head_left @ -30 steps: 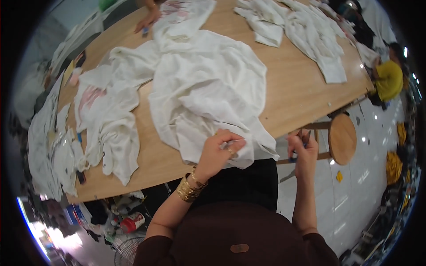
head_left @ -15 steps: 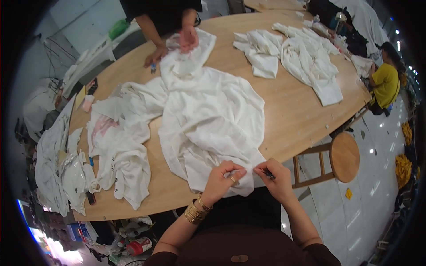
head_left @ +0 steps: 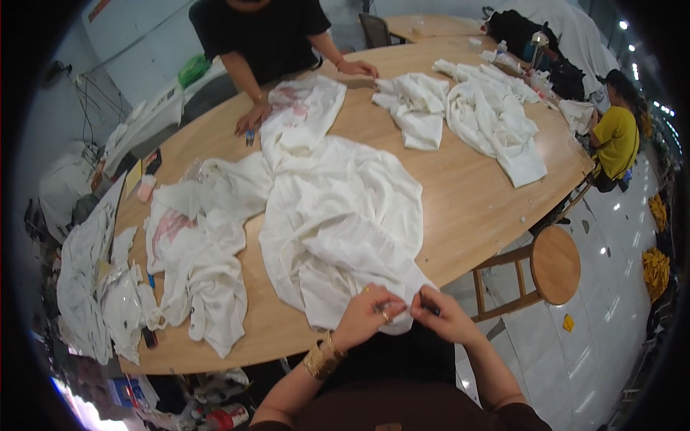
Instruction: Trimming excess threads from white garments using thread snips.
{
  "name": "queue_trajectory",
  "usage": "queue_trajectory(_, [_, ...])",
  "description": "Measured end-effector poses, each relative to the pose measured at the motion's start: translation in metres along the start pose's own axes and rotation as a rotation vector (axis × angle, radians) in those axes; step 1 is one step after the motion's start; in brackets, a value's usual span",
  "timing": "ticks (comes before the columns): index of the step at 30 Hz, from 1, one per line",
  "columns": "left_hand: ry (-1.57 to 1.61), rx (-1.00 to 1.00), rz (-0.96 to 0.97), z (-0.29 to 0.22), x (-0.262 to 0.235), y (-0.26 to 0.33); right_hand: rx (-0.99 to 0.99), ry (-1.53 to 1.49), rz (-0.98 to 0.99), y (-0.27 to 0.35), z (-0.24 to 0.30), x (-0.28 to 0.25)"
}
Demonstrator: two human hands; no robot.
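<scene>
A large white garment (head_left: 343, 190) lies rumpled on the table and reaches over its near edge towards me. My left hand (head_left: 368, 316), with a ring and gold bangles at the wrist, pinches the garment's near edge. Close beside it, my right hand (head_left: 447, 316) has its fingertips closed at the same edge. A small dark tool sits in the right palm, mostly hidden by the fingers; I cannot make out its kind now. Across the table, a co-worker's hand (head_left: 254, 117) rests by a small blue-handled tool (head_left: 250, 137). Their other hand (head_left: 358, 69) reaches to another white garment (head_left: 413, 108).
More white garments lie at left (head_left: 205, 251) and far right (head_left: 496, 126), some with pink patches. A round wooden stool (head_left: 555, 264) stands off the table's right edge. A person in yellow (head_left: 616, 144) sits beyond it. Bottles and cloth crowd the table's far right end.
The co-worker's one hand has left the pink-patched cloth and stretched right to another garment. My view has tilted up slightly. My hands stay at the garment's edge, the right turned more over its tool.
</scene>
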State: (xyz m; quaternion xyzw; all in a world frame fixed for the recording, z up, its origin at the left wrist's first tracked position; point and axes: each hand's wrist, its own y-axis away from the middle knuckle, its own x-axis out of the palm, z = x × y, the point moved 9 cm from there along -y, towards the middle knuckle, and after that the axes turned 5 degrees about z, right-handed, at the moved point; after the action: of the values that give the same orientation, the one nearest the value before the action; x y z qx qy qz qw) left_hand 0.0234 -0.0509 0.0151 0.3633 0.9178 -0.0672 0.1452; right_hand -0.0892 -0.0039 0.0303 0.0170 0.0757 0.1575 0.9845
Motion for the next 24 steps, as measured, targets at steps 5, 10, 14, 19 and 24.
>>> queue_trajectory(5, [-0.021,-0.037,-0.011,0.006,0.003,0.009,0.017,0.033,-0.033,0.023,-0.004,-0.010])
queue_trajectory(10, [0.101,-0.059,-0.065,0.021,-0.014,0.012,0.255,0.074,-0.420,0.080,-0.018,-0.098])
queue_trajectory(14, [0.098,-0.086,0.006,0.013,-0.003,0.009,0.241,0.572,-0.731,0.102,-0.001,-0.133])
queue_trajectory(19, [0.033,-0.036,0.064,0.001,0.017,0.002,0.175,0.213,-0.331,0.037,-0.003,-0.039])
queue_trajectory(24, [-0.067,0.046,0.050,-0.005,0.008,0.003,0.172,0.235,-0.186,0.027,-0.026,-0.020])
